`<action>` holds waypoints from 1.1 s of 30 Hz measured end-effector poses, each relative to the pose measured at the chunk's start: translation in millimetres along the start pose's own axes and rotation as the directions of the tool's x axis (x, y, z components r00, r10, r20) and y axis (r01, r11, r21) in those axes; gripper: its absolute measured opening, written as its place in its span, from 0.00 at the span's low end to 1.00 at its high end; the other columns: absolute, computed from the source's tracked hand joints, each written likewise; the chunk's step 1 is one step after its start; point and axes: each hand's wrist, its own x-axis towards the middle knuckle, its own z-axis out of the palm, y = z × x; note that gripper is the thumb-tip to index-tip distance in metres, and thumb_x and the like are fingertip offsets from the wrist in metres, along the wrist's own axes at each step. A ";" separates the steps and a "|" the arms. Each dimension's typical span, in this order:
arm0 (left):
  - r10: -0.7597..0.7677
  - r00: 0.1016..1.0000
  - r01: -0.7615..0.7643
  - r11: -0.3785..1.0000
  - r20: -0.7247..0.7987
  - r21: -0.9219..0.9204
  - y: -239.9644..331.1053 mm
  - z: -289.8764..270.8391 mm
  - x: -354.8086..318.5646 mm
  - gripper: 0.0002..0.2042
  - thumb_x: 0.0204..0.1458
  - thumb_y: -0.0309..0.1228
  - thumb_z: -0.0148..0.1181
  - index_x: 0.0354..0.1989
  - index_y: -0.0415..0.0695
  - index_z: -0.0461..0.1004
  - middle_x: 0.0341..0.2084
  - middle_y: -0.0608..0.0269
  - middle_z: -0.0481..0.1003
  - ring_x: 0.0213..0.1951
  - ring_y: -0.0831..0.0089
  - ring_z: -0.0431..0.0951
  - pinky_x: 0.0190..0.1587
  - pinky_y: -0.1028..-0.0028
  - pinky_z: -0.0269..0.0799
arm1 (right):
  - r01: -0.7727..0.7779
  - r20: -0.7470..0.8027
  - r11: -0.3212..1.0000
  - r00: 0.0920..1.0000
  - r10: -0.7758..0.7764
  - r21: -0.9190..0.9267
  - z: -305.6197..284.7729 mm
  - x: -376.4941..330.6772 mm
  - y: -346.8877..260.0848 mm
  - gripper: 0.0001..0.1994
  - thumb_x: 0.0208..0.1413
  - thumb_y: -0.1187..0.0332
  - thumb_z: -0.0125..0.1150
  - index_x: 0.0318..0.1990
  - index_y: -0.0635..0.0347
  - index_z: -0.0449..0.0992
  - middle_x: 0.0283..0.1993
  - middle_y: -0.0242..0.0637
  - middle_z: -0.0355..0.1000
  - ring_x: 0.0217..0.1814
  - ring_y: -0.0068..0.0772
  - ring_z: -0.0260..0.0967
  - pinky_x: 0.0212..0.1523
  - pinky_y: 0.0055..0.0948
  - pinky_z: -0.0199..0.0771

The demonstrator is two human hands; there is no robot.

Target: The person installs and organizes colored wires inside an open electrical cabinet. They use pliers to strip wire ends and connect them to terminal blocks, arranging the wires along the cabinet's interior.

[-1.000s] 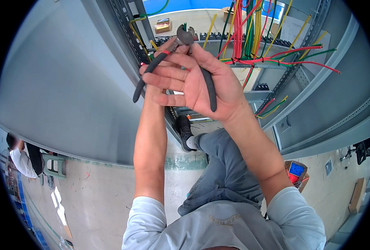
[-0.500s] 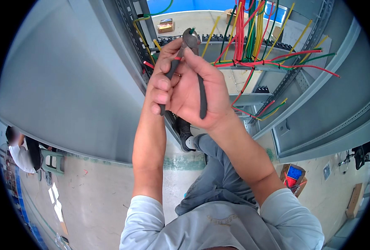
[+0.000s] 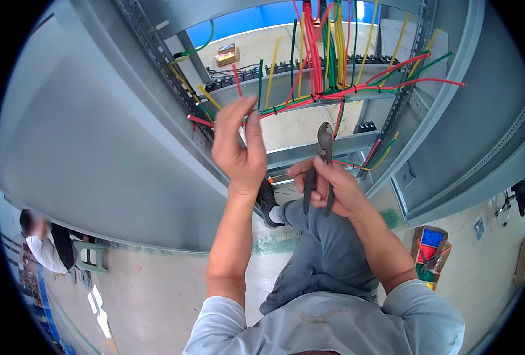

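My right hand [image 3: 342, 189] is closed around the dark handles of a pair of cable cutters [image 3: 325, 137], their rounded jaws pointing up and away from me. The cutters sit in front of the cabinet's lower crossbar, apart from the wires around them. To the left, my left hand [image 3: 237, 148] is raised with its thumb and fingers apart and nothing visible between them. Its fingertips are beside an upright green wire [image 3: 260, 77], and I cannot tell whether they touch it. A red wire [image 3: 237, 80] stands just beyond the same hand.
Bundled red, green and yellow wires [image 3: 315, 59] run through the grey metal cabinet frame [image 3: 286, 155]. A large grey panel [image 3: 114, 136] flanks the left side. On the floor at right stands a box of coloured parts [image 3: 433, 238]. Another person [image 3: 46, 245] is at far left beside a stool [image 3: 92, 255].
My right hand has moved down and right with the cable cutters, away from the green wire tip at their jaws. My left hand has separated from it, lowered slightly and opened.
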 end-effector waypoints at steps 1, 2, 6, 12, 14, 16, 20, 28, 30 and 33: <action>0.014 0.997 -0.014 1.000 0.071 0.000 5.5 4.0 -0.4 0.20 0.65 0.25 0.55 0.65 0.34 0.67 0.61 0.51 0.72 0.61 0.70 0.73 0.63 0.68 0.67 | 0.011 0.075 1.000 0.997 -0.011 0.009 -4.5 -3.3 -1.5 0.25 0.73 0.50 0.43 0.61 0.64 0.70 0.46 0.42 0.74 0.39 0.30 0.72 0.37 0.29 0.77; 0.014 0.998 -0.021 0.994 0.063 0.104 12.3 15.5 10.6 0.21 0.66 0.27 0.53 0.66 0.34 0.66 0.62 0.48 0.71 0.65 0.68 0.71 0.66 0.67 0.64 | 0.014 0.093 1.000 0.996 -0.015 0.006 1.0 -7.3 -3.7 0.26 0.73 0.50 0.43 0.62 0.64 0.68 0.49 0.44 0.74 0.42 0.32 0.74 0.39 0.30 0.78; -0.244 0.936 0.307 0.918 0.254 -0.252 -14.0 35.6 45.1 0.21 0.67 0.33 0.53 0.64 0.33 0.69 0.50 0.52 0.79 0.55 0.64 0.77 0.61 0.67 0.68 | -0.015 0.316 0.997 0.949 -0.008 0.071 15.2 -4.6 -23.9 0.29 0.72 0.50 0.43 0.69 0.65 0.60 0.63 0.55 0.68 0.60 0.48 0.74 0.58 0.41 0.77; -0.321 0.868 0.495 0.618 0.379 -0.611 -41.1 24.5 57.7 0.14 0.65 0.31 0.58 0.54 0.35 0.77 0.38 0.63 0.78 0.42 0.77 0.76 0.51 0.74 0.72 | -0.128 0.477 0.953 0.879 -0.019 0.274 53.2 35.5 -55.8 0.30 0.73 0.48 0.41 0.69 0.65 0.61 0.67 0.58 0.64 0.69 0.58 0.65 0.66 0.50 0.68; -0.277 0.895 0.447 0.590 0.351 -0.673 -61.0 23.9 51.3 0.14 0.65 0.29 0.59 0.53 0.33 0.77 0.39 0.63 0.79 0.41 0.77 0.76 0.49 0.73 0.73 | -0.127 0.493 0.948 0.869 -0.035 0.292 64.6 57.1 -61.2 0.29 0.73 0.49 0.42 0.66 0.65 0.63 0.68 0.58 0.63 0.70 0.60 0.64 0.67 0.53 0.67; -0.300 0.894 0.443 0.464 0.334 -0.767 -74.6 23.3 44.9 0.13 0.63 0.27 0.61 0.54 0.37 0.77 0.42 0.58 0.79 0.41 0.72 0.76 0.46 0.71 0.74 | -0.114 0.495 0.946 0.867 -0.054 0.304 70.7 77.3 -59.2 0.28 0.73 0.49 0.42 0.65 0.66 0.63 0.68 0.59 0.62 0.70 0.60 0.63 0.67 0.54 0.67; -0.192 0.922 0.385 0.392 0.335 -0.836 -44.5 13.6 36.8 0.18 0.65 0.33 0.56 0.61 0.43 0.71 0.53 0.54 0.76 0.48 0.67 0.75 0.50 0.69 0.74 | -0.075 0.478 0.917 0.868 -0.133 0.391 74.2 93.5 -62.9 0.29 0.72 0.48 0.44 0.66 0.66 0.62 0.70 0.60 0.60 0.71 0.63 0.62 0.67 0.56 0.67; -0.305 0.758 0.412 -0.463 0.577 -0.785 -40.8 -2.5 29.6 0.27 0.70 0.44 0.42 0.73 0.43 0.55 0.63 0.55 0.68 0.63 0.65 0.67 0.61 0.69 0.70 | -0.065 0.501 0.924 0.853 -0.144 0.376 81.0 101.2 -62.8 0.31 0.71 0.46 0.45 0.67 0.66 0.61 0.70 0.60 0.60 0.71 0.65 0.61 0.65 0.57 0.69; -0.401 0.766 0.497 -0.126 0.502 -0.859 -26.6 3.6 39.8 0.24 0.69 0.42 0.46 0.68 0.40 0.62 0.59 0.53 0.71 0.57 0.65 0.71 0.60 0.68 0.70 | -0.062 0.495 0.921 0.856 -0.149 0.385 81.5 102.9 -63.8 0.32 0.71 0.46 0.44 0.67 0.67 0.61 0.70 0.60 0.60 0.71 0.65 0.61 0.66 0.59 0.68; -0.194 0.815 0.376 -0.539 0.546 -0.754 -51.7 1.7 27.5 0.25 0.69 0.39 0.47 0.70 0.41 0.57 0.63 0.55 0.67 0.62 0.67 0.66 0.61 0.69 0.70 | -0.044 0.480 0.904 0.858 -0.185 0.426 87.5 100.6 -65.7 0.32 0.71 0.45 0.44 0.67 0.67 0.61 0.69 0.59 0.61 0.72 0.64 0.60 0.66 0.61 0.66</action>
